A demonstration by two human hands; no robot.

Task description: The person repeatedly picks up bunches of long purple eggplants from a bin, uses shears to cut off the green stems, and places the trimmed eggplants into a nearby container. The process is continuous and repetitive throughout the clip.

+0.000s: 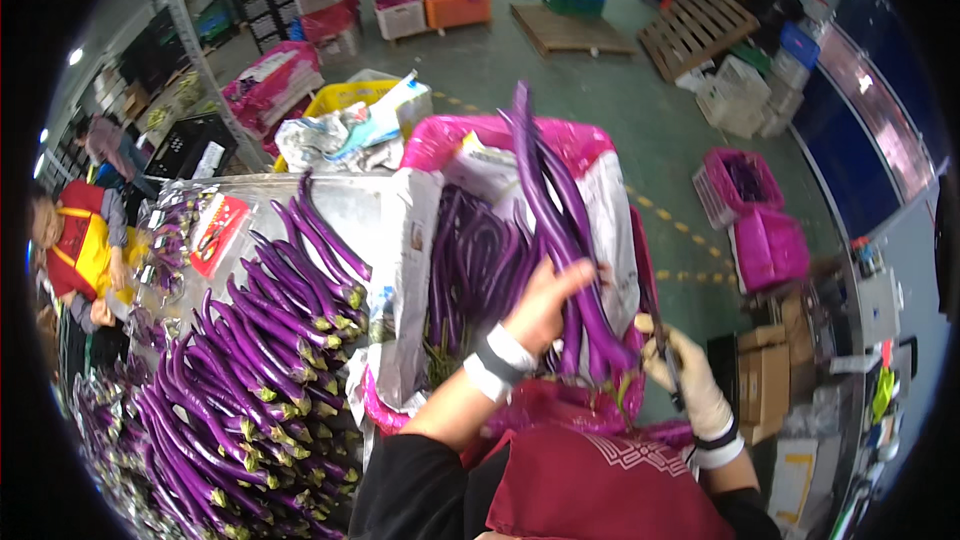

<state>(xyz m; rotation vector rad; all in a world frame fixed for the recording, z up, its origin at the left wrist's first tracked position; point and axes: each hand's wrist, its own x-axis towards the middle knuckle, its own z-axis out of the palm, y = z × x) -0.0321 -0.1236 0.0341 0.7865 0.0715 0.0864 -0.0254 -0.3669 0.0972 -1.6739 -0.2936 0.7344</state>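
My bare left hand [546,307] is closed around a few long purple eggplants [546,202], held upright and slightly tilted over a crate. Their stem ends point down towards me, with a green stalk [622,392] near my right side. A pale glove covers my right hand [686,367], which grips a narrow dark hand tool [663,349]; whether it is a knife or shears is unclear. Pink plastic film [510,136] and white paper [611,195] line the crate. More eggplants [476,247] lie packed inside it, partly hidden by my left forearm.
Left of the crate, a metal table [375,202] carries a large pile of eggplants [232,390] and bagged ones [169,240]. Across it stands a person in a yellow apron [94,229]. A yellow crate [345,96] holds crumpled paper. Cardboard boxes [763,382] and pink-lined crates [769,247] stand right.
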